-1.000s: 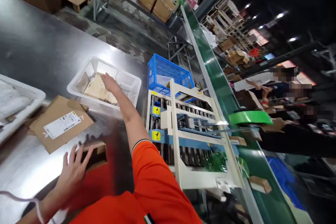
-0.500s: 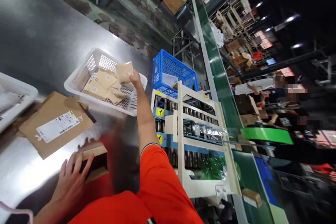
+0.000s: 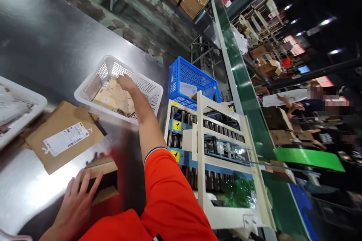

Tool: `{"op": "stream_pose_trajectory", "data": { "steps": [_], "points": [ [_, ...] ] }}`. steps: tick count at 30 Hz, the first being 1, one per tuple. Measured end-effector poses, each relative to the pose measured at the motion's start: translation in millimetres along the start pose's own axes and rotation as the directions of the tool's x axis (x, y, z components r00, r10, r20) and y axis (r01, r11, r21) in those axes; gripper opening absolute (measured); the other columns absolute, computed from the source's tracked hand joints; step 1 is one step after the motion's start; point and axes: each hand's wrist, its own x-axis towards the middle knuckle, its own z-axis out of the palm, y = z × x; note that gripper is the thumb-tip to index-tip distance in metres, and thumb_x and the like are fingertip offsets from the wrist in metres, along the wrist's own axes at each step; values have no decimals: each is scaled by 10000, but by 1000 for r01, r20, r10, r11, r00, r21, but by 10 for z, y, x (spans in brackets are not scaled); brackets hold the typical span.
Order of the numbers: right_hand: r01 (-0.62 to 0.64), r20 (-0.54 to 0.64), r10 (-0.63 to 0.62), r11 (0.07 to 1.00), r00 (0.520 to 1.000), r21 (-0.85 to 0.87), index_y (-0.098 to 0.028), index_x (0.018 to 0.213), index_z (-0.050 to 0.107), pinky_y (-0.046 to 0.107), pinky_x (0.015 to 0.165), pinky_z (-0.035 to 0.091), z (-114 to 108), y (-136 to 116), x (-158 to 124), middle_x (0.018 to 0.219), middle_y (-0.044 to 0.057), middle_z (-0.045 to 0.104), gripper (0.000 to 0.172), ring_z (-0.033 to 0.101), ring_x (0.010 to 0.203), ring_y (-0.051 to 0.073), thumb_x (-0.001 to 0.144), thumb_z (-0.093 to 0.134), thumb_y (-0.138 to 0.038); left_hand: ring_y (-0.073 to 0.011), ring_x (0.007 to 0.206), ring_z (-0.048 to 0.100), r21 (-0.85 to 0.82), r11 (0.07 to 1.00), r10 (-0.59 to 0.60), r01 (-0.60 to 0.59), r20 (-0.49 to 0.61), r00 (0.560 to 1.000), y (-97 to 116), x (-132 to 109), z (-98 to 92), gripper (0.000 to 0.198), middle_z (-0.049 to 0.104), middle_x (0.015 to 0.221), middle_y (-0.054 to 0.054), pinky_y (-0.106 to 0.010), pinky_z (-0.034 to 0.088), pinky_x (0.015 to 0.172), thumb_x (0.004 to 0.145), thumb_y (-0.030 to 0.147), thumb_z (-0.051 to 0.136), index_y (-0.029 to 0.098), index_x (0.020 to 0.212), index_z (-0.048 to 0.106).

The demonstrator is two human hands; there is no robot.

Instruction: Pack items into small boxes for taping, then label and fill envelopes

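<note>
My left hand (image 3: pixel 77 196) grips the edge of an open cardboard box (image 3: pixel 106 196) near my body, its fingers spread over the near side and its thumb at the dark opening. My right hand (image 3: pixel 125 82) reaches down into a white perforated basket (image 3: pixel 154 88), fingers curled at a small brown paper packet (image 3: pixel 113 86); the fingertips are partly hidden. Several similar packets (image 3: pixel 106 98) with small printed labels lie in that basket. A flat brown cardboard parcel (image 3: pixel 80 118) with a white shipping label (image 3: pixel 66 138) lies on the metal table between box and basket.
Another white basket (image 3: pixel 41 99) with clear plastic-wrapped things stands at the left. Right of the table are a blue crate (image 3: pixel 174 83), a roller machine with a cream frame (image 3: pixel 201 150) and a green conveyor belt (image 3: pixel 240 71). Other people work at the far right.
My right hand has moved left and down into the basket, from holding a packet above it. My left hand stays on the box. The view has shifted slightly.
</note>
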Motion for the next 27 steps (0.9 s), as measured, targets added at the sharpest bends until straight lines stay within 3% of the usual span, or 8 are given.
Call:
{"op": "stream_pose_trajectory", "data": {
  "steps": [4, 8, 10, 14, 17, 21, 24, 27],
  "points": [
    [-33, 39, 37, 995, 999, -92, -122, 567, 446, 145, 1016, 456, 38, 75, -269, 1010, 87, 810, 527, 743, 1022, -31, 1044, 236, -35, -508, 1491, 598, 96, 990, 105, -98, -65, 992, 17, 22, -88, 738, 700, 1538, -258, -649, 516, 1209, 800, 153, 739, 221, 1531, 809],
    [-44, 58, 62, 962, 996, -269, -86, 1088, 734, 202, 1014, 532, -182, 132, -764, 1311, 98, 812, 259, 743, 1091, 96, 991, 601, 114, -524, 1416, 629, 166, 972, 195, -166, -176, 965, -40, 79, -135, 687, 701, 1469, -320, -645, 553, 1149, 817, 93, 699, 108, 1495, 808],
    [-74, 37, 92, 933, 995, -352, -109, 1301, 725, 279, 1021, 560, -360, 84, -1110, 1366, 116, 783, 421, 719, 1158, 168, 976, 595, 124, -535, 1401, 631, 139, 962, 262, -236, -221, 939, -93, 145, -115, 655, 699, 1443, -333, -646, 565, 1121, 856, 136, 703, 73, 1503, 779],
    [-197, -127, 159, 896, 979, -398, -73, 1368, 696, 350, 1057, 554, -568, -176, -2097, 1443, 193, 679, 362, 642, 1304, 254, 1100, 465, 3, -520, 1488, 574, -103, 919, 316, -380, -382, 868, -181, 316, -6, 596, 650, 1507, -321, -689, 511, 1205, 1012, 361, 633, 79, 1534, 676],
    [-235, -203, 165, 888, 965, -395, -134, 1393, 698, 372, 1074, 552, -340, -467, -3001, 1380, 163, 688, 337, 656, 1297, 276, 1145, 474, -90, -426, 1490, 584, -432, 837, 104, -336, -476, 873, -227, 380, 108, 393, 648, 1467, -250, -648, 513, 1236, 1079, 370, 535, 179, 1398, 665],
    [-313, -26, 329, 869, 944, -383, -155, 1320, 730, 406, 1044, 561, 364, -793, -3964, 1275, 162, 753, 279, 706, 1194, 286, 1134, 525, -113, -399, 1264, 620, -591, 791, -198, -162, -497, 845, -264, 398, 198, 363, 644, 1256, -211, -710, 511, 1160, 1105, 454, 486, 185, 1293, 641],
    [-460, 14, 476, 856, 879, -236, -123, 1208, 756, 335, 978, 559, 693, -856, -4289, 1197, 146, 790, 206, 727, 1085, 243, 1089, 593, -79, -367, 1212, 616, -665, 735, -274, -132, -469, 840, -238, 469, 166, 350, 662, 1208, -179, -687, 495, 1182, 1090, 457, 484, 190, 1238, 656],
    [-563, -94, 556, 823, 826, -80, -106, 1193, 754, 265, 938, 545, 635, -893, -4385, 1172, 125, 797, 212, 733, 1060, 200, 1086, 577, -59, -326, 1246, 637, -896, 432, -440, -99, -305, 844, -175, 594, 101, 308, 683, 1205, -148, -612, 468, 1258, 961, 422, 668, 198, 1169, 633]
  ]
}}
